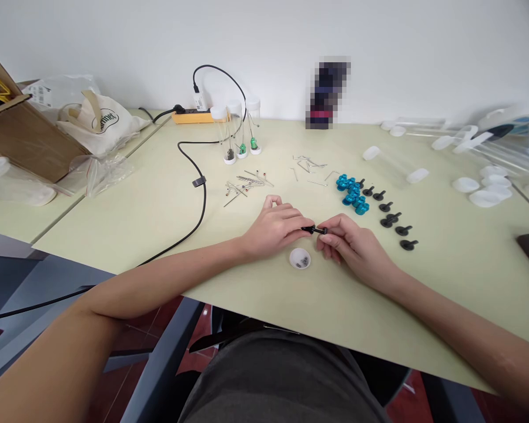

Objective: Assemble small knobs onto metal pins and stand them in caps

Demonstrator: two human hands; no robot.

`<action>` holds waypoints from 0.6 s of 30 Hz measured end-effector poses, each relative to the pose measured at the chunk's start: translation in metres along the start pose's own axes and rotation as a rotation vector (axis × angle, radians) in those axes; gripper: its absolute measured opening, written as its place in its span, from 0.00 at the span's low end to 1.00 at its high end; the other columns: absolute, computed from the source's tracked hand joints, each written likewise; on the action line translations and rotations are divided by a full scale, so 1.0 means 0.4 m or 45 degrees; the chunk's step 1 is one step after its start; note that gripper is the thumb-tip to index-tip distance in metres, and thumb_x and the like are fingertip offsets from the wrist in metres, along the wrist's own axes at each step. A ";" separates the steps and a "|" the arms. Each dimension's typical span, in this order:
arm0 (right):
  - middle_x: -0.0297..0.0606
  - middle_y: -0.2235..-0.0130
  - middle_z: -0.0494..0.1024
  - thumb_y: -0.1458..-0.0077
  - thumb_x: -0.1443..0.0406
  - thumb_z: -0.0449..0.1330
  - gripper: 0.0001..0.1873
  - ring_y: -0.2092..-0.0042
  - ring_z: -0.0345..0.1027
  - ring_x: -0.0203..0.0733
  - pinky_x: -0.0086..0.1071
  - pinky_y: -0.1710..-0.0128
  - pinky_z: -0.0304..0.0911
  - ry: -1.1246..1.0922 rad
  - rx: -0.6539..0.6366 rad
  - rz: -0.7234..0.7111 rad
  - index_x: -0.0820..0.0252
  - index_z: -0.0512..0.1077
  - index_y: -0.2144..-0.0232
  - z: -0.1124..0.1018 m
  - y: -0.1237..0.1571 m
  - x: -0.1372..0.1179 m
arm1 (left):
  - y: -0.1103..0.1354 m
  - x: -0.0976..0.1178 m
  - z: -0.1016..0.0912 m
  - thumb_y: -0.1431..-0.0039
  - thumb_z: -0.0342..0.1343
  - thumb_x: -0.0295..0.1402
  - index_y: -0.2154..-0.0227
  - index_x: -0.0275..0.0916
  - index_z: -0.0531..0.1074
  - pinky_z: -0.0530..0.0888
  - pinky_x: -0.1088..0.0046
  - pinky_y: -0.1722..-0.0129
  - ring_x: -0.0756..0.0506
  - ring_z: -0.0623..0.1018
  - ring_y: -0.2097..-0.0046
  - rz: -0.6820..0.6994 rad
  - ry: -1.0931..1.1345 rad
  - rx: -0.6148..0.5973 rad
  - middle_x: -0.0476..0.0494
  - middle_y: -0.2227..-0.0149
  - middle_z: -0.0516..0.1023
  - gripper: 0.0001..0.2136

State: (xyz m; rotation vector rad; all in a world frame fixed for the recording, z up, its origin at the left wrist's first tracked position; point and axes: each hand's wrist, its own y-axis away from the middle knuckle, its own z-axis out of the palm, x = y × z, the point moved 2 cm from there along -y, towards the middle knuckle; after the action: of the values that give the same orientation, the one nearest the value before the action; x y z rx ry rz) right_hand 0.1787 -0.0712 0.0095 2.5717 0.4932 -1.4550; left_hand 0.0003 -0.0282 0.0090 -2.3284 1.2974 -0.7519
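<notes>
Over the table's front half, my left hand [275, 229] pinches one end of a small black part with a thin stem [318, 231]. The fingertips of my right hand [346, 241] close on its other end, so it lies level between both hands. Whether it is one piece or two joined ones, I cannot tell. Just below the hands sits a small white cap [300, 258] with several tiny dark metal bits inside. To the right of my right hand are several blue metallic parts [352, 194] and black disc-shaped pieces with stems [385, 207].
Loose metal pins [247, 183] and bent hex keys [308, 163] lie beyond the hands. Clear tubes holding green and dark parts [241, 147] stand near an orange power strip [191, 117]. A black cable [204, 205] crosses the left side. Empty tubes and white caps [489, 191] lie right.
</notes>
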 end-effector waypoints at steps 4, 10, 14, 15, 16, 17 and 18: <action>0.33 0.72 0.72 0.40 0.60 0.45 0.08 0.75 0.63 0.35 0.29 0.73 0.59 0.020 -0.005 -0.004 0.55 0.60 0.61 0.001 -0.002 -0.004 | 0.001 0.001 0.000 0.39 0.44 0.37 0.64 0.40 0.70 0.55 0.67 0.58 0.50 0.71 0.65 0.021 -0.020 0.006 0.48 0.67 0.76 0.12; 0.33 0.73 0.72 0.40 0.57 0.44 0.12 0.75 0.62 0.35 0.29 0.74 0.57 0.124 -0.033 -0.012 0.55 0.63 0.64 0.000 -0.004 -0.010 | 0.001 0.002 0.000 0.38 0.43 0.37 0.63 0.40 0.70 0.54 0.67 0.58 0.51 0.70 0.64 0.057 -0.044 -0.013 0.48 0.67 0.76 0.11; 0.32 0.77 0.69 0.39 0.56 0.40 0.18 0.76 0.60 0.34 0.28 0.74 0.56 0.207 -0.055 -0.037 0.57 0.65 0.70 -0.004 -0.003 -0.017 | 0.000 0.008 -0.001 0.38 0.43 0.37 0.62 0.41 0.70 0.54 0.67 0.58 0.51 0.70 0.65 0.097 -0.072 -0.040 0.48 0.68 0.76 0.12; 0.32 0.78 0.68 0.39 0.56 0.39 0.19 0.76 0.60 0.34 0.28 0.73 0.55 0.219 -0.055 -0.036 0.57 0.65 0.71 -0.005 -0.003 -0.017 | 0.000 0.011 -0.002 0.38 0.42 0.37 0.62 0.41 0.70 0.54 0.67 0.59 0.51 0.70 0.65 0.108 -0.080 -0.042 0.48 0.68 0.76 0.12; 0.32 0.78 0.68 0.38 0.57 0.39 0.19 0.76 0.60 0.34 0.29 0.73 0.55 0.225 -0.054 -0.031 0.57 0.65 0.72 -0.005 -0.002 -0.017 | 0.000 0.013 -0.002 0.38 0.42 0.37 0.62 0.41 0.70 0.54 0.67 0.59 0.51 0.70 0.65 0.116 -0.087 -0.043 0.48 0.68 0.76 0.12; 0.32 0.78 0.68 0.38 0.57 0.39 0.19 0.76 0.60 0.34 0.29 0.73 0.55 0.223 -0.049 -0.026 0.57 0.65 0.71 -0.005 -0.003 -0.016 | -0.001 0.014 -0.003 0.38 0.42 0.37 0.62 0.41 0.70 0.54 0.67 0.59 0.51 0.70 0.65 0.120 -0.093 -0.045 0.48 0.68 0.76 0.12; 0.32 0.78 0.68 0.38 0.57 0.39 0.18 0.76 0.60 0.34 0.29 0.73 0.55 0.214 -0.046 -0.021 0.56 0.64 0.71 -0.004 -0.003 -0.016 | -0.001 0.015 -0.003 0.38 0.42 0.37 0.62 0.41 0.70 0.54 0.67 0.59 0.51 0.70 0.65 0.121 -0.096 -0.044 0.48 0.68 0.76 0.12</action>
State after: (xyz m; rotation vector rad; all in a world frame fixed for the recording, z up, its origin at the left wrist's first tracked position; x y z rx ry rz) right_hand 0.1766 -0.0711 0.0157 2.6807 0.5575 -1.2285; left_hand 0.0024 -0.0334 0.0118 -2.2806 1.3868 -0.6108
